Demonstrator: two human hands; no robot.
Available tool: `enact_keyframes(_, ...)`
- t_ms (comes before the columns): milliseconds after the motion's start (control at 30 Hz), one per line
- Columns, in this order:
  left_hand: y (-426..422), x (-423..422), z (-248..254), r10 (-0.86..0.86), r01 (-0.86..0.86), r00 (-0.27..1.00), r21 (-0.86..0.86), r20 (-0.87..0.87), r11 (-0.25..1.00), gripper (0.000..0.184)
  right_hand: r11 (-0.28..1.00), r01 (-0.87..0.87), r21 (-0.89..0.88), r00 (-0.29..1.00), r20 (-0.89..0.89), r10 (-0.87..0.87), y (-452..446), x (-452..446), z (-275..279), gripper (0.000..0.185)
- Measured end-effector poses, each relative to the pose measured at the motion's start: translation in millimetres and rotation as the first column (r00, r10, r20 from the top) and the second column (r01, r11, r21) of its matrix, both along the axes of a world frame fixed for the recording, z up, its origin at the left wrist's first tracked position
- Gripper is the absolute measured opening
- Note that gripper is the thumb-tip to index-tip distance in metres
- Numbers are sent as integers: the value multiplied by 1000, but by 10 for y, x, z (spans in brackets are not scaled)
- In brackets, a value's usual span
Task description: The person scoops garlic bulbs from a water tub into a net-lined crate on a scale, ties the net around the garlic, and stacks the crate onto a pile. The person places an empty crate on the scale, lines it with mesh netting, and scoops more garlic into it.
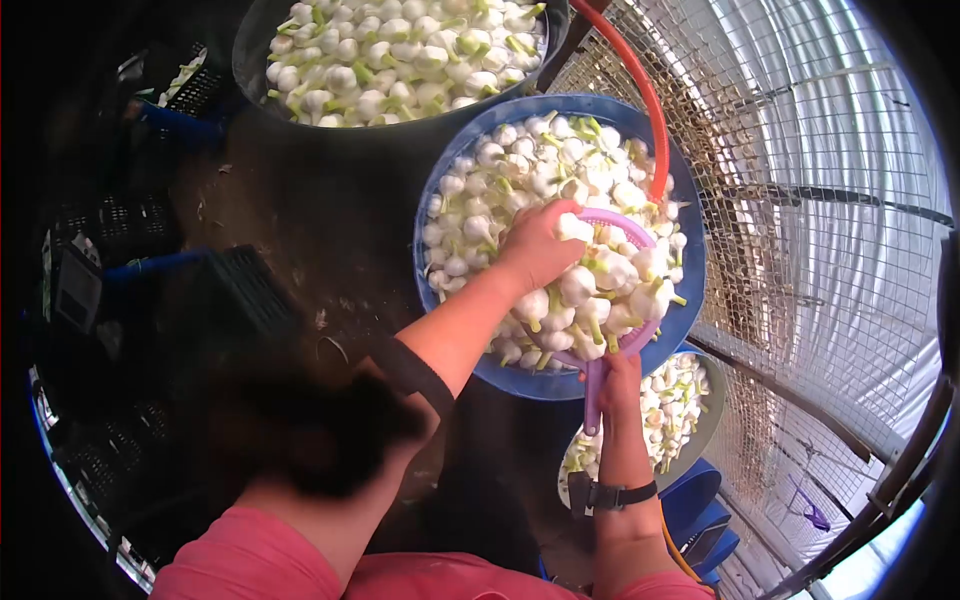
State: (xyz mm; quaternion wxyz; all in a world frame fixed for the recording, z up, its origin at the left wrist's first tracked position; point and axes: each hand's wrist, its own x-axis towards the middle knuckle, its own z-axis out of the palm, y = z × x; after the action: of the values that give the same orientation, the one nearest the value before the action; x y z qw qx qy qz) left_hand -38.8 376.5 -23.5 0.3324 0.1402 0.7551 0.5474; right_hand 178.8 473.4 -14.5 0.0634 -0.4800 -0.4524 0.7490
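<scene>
A blue tub (430, 290) full of white garlic bulbs (478, 228) with green stems stands in front of me. Over its right part is a pink-purple strainer (647, 338) heaped with bulbs. My right hand (612, 375) is closed at the near rim of the strainer, by its handle, which points down toward me. My left hand (543, 245) is at the strainer's far left edge, fingers curled round a white bulb (573, 228). A red hose (640, 85) arches down into the tub's far right side.
A larger dark tub (250, 60) of bulbs stands beyond. Another container (712, 400) of bulbs is at the lower right, beside blue plastic items (695, 500). Wire mesh (790, 200) runs along the right. Dark crates (120, 225) lie at the left.
</scene>
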Motion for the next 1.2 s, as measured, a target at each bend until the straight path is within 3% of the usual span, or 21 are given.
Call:
enact_keyframes(167, -757, -156, 474, 65, -63, 995, 30, -73, 998, 46, 997, -59, 59, 998, 35, 57, -645, -228, 494, 32)
enact_keyframes(267, -1586, -291, 864, 184, -180, 979, 45, -89, 983, 43, 968, -242, 62, 970, 11, 242, -1224, -392, 722, 32)
enact_keyframes(367, -2549, -371, 996, 328, -311, 936, 138, -127, 940, 43, 940, -299, 167, 954, 34, 297, -2041, -793, 1059, 37)
enact_keyframes(467, -3539, -416, 1096, 521, -491, 822, 177, -230, 853, 43, 899, -420, 125, 907, 46, 418, -2839, -1127, 1082, 38)
enact_keyframes(567, -4715, -469, 959, 564, -535, 767, 182, -305, 825, 46, 814, -578, 66, 814, -24, 580, -3730, -1423, 799, 33)
enact_keyframes(600, -5104, -450, 702, 615, -565, 776, 276, -144, 778, 48, 708, -703, 68, 703, -87, 706, -3940, -1485, 561, 30)
enact_keyframes(633, -5508, -420, 524, 617, -571, 786, 346, -29, 744, 49, 734, -679, 12, 727, -123, 675, -4301, -1583, 396, 28)
enact_keyframes(667, -5907, -352, 405, 593, -623, 779, 363, 204, 693, 50, 690, -724, -13, 687, -111, 718, -4627, -1664, 250, 28)
enact_keyframes(733, -6579, -224, -47, 696, -739, 674, 261, 250, 621, 54, 707, -707, 14, 689, -213, 693, -5306, -1787, -245, 35)
enact_keyframes(767, -6903, -145, -287, 741, -779, 626, 155, 241, 608, 54, 658, -746, 105, 638, -170, 751, -5554, -1831, -565, 49)
enact_keyframes(800, -7232, -12, -778, 812, -822, 569, 112, 133, 558, 52, 463, -682, 566, 561, -1, 828, -5786, -1864, -981, 61)
enact_keyframes(833, -7530, 144, -1130, 849, -848, 528, 31, -22, 529, 49, 241, -767, 595, 441, 216, 871, -5965, -1966, -866, 72)
enact_keyframes(867, -7660, 255, -1078, 902, -884, 430, -185, 35, 428, 45, 0, -674, 738, 336, 307, 891, -6079, -2033, -1152, 76)
enact_keyframes(900, -7872, 428, -1291, 940, -911, 338, -233, 48, 339, 42, -157, -564, 811, 250, 349, 903, -6169, -2118, -1209, 81)
enact_keyframes(933, -8001, 607, -1470, 970, -938, 242, -255, 2, 235, 41, -404, -570, 716, 117, 558, 822, -6222, -2184, -1258, 83)
enact_keyframes(1000, -8050, 938, -1612, 985, -966, 158, -219, -66, 140, 35, -545, -420, 726, 32, 611, 791, -6198, -2298, -1212, 78)
enact_keyframes(1033, -7982, 1101, -1643, 983, -973, 130, -206, -130, 102, 34, -553, -418, 721, 37, 622, 782, -6130, -2332, -1180, 78)
enact_keyframes(1100, -7720, 1406, -1671, 950, -971, 155, -219, -270, 96, 32, -458, -240, 856, 99, 491, 866, -5948, -2409, -1057, 73)
enact_keyframes(1133, -7537, 1531, -1697, 909, -972, 167, -218, -382, 87, 32, -463, -303, 833, 131, 517, 846, -5866, -2460, -963, 68)
enact_keyframes(1167, -7282, 1596, -1606, 824, -969, 217, -219, -524, 116, 33, -329, -308, 893, 209, 401, 892, -5746, -2473, -884, 67)
enact_keyframes(1200, -7014, 1594, -1426, 783, -953, 291, -238, -550, 186, 35, -184, -297, 937, 289, 272, 918, -5609, -2504, -826, 67)
